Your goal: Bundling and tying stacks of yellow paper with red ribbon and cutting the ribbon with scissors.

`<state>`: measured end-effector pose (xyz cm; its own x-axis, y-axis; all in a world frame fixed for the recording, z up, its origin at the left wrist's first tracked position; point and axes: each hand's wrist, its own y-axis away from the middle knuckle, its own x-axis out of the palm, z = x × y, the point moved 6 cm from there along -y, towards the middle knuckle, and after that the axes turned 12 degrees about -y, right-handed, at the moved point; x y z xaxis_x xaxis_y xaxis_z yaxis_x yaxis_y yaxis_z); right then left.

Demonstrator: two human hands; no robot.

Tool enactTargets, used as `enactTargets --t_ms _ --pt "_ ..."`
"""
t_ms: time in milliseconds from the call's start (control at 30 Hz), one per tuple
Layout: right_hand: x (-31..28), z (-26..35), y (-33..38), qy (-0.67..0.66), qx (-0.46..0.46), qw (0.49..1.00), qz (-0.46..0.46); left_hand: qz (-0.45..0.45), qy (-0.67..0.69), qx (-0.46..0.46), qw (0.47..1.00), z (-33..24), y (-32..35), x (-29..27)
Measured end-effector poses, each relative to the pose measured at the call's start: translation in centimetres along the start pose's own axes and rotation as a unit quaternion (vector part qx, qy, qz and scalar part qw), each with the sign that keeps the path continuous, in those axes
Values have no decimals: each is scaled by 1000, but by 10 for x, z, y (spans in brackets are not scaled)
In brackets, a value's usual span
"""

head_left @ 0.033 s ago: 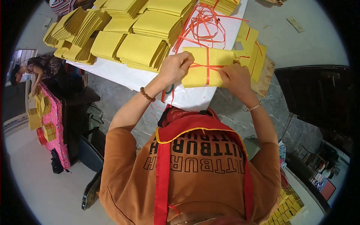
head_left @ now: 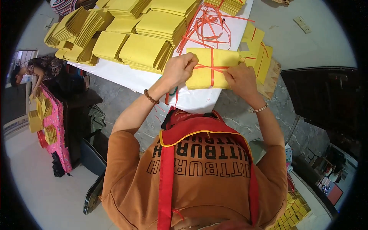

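Note:
A flat bundle of yellow folded paper (head_left: 222, 57) lies on the white-covered table in front of me. Red plastic strapping (head_left: 212, 78) runs across it both ways and crosses near its middle. At the bundle's left edge my left hand (head_left: 178, 71) is closed, pinching one end of the strapping between thumb and fingers. My right hand (head_left: 243, 80) is closed at the right edge, its fingertips on the other end. Between both hands the strip looks stretched over the crossing. The fingers partly hide the strip ends.
Several stacks of folded yellow paper (head_left: 145, 50) fill the table's left side. Loose red strips (head_left: 211, 25) lie tangled beyond the bundle. More tied yellow bundles (head_left: 264, 57) sit at the right. Far left, another person (head_left: 44, 73) bends over a pink-covered table (head_left: 61, 134).

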<state>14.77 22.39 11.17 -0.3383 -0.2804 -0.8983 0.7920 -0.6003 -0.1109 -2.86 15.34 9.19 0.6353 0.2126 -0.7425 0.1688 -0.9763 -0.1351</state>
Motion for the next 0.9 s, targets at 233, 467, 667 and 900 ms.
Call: enactTargets --t_ms 233,467,667,900 --pt "-2 33 -23 -263 -205 943 15 -29 -35 9 999 3 1 1" --pt "35 16 -43 -507 40 854 108 23 27 -40 999 9 1 2" --pt "34 13 -45 -486 45 869 84 63 75 -95 991 16 1 1" --pt "24 27 -43 -399 -97 909 63 46 51 -18 997 -4 -6 -17"
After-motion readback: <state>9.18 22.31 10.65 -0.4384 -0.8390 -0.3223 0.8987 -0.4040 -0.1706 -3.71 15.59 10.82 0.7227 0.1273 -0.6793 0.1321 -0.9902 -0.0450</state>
